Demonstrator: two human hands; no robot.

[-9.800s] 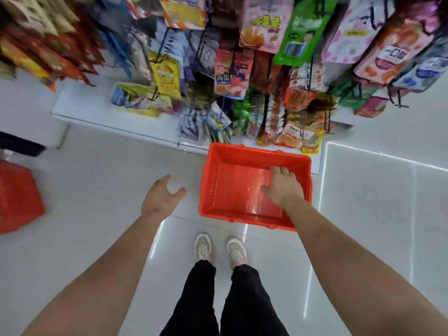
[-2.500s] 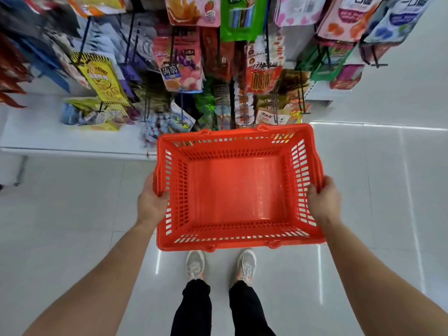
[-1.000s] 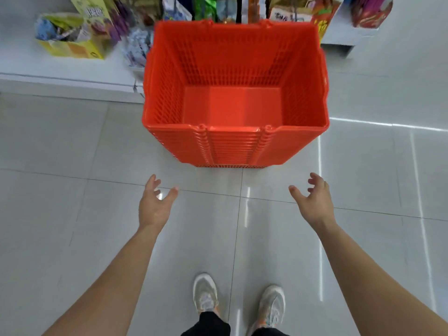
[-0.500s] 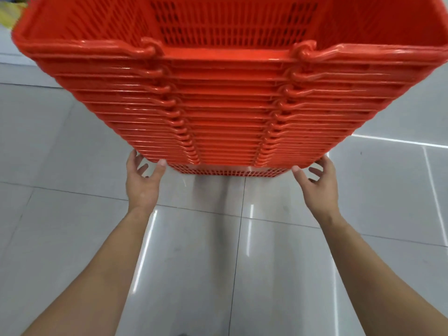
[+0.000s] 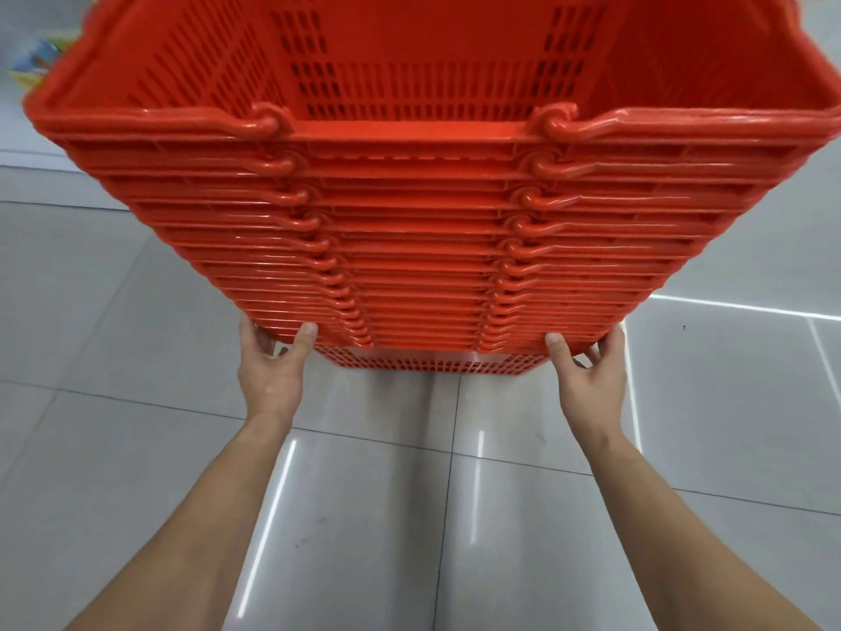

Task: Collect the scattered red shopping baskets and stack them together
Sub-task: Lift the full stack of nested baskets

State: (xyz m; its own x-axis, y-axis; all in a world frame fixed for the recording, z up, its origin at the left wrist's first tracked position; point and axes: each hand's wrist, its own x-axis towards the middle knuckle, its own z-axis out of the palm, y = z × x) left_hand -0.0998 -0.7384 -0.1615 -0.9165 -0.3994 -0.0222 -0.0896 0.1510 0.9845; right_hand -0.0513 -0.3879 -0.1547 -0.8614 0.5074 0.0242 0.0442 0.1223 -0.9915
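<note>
Fingers (image 5: 307, 334) grip stacked red baskets (image 5: 418, 230), glossy grey tiles (image 5: 136, 448) beneath.

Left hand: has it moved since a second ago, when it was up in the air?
Yes. The left hand went forward to the basket stack, which it was not touching before, and now grips the stack's lower left corner.

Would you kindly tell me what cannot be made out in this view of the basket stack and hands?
Head view:
- The left hand and right hand: their hold is unclear; the stack of red baskets hides the fingertips.
- Stack's top right corner: cut off by the frame edge.
- Upper-left packets: blurred.
- Basket count: lowest rims too tightly packed.
</note>
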